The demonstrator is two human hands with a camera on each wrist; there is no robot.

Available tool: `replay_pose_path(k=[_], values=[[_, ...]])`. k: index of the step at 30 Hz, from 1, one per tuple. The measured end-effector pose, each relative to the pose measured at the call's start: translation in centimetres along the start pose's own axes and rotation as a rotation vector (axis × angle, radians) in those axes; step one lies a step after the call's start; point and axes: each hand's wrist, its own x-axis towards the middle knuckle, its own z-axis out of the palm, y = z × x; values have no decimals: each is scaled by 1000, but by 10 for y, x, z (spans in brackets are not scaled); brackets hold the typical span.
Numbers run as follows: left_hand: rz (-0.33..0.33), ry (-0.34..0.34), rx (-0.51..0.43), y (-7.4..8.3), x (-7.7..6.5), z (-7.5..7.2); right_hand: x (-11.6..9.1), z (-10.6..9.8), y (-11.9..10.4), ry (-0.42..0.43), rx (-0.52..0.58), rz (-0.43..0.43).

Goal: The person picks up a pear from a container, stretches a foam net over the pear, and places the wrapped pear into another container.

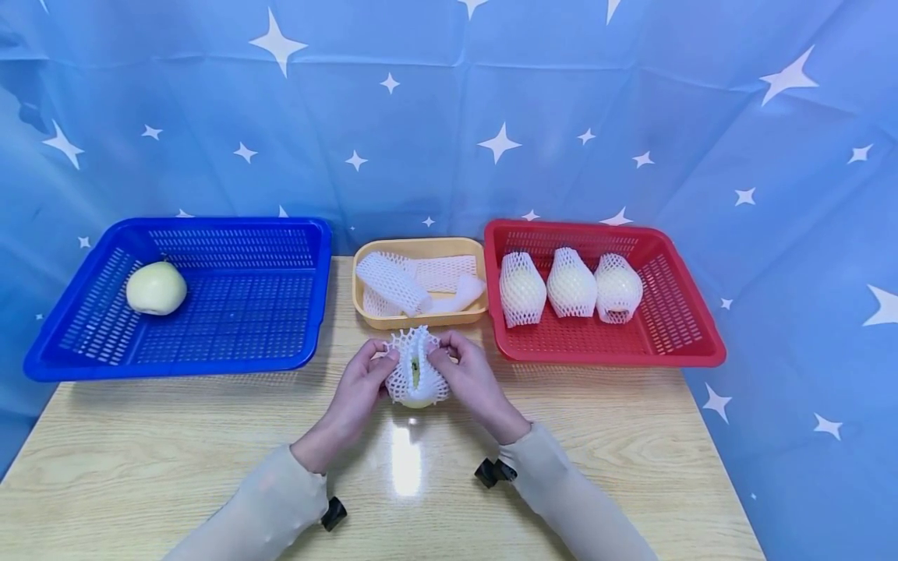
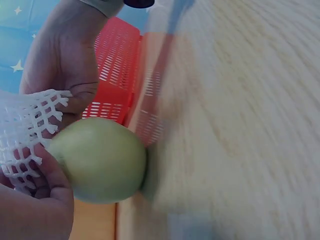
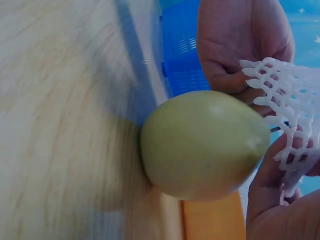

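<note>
Just below the head frame's centre, holding a foam net (image 1: 401, 383) at the top of a pale fruit (image 2: 105, 162) on the table (image 1: 631, 436), pinching the net with left hand (image 1: 359, 388) and right hand (image 1: 479, 383), facing a yellow tray (image 1: 449, 319) at mid-frame, a blue basket (image 1: 238, 319) at left, a red basket (image 1: 589, 343) at right

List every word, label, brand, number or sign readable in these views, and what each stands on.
None: no readable text.
The blue backdrop bears only white stars; no lettering shows on the blue basket, red basket, yellow tray, foam net or the fruit partly inside it.
Any marking on the black wrist pieces would be too small to read.
</note>
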Motion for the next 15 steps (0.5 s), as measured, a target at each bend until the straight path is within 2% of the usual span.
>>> replay_pose_path(k=[8,15], values=[[-15,45,70,-8,3,-3,3,1,10,11,-34,23],[-30,55,121,-12,6,-7,5,0,14,5,-74,30]])
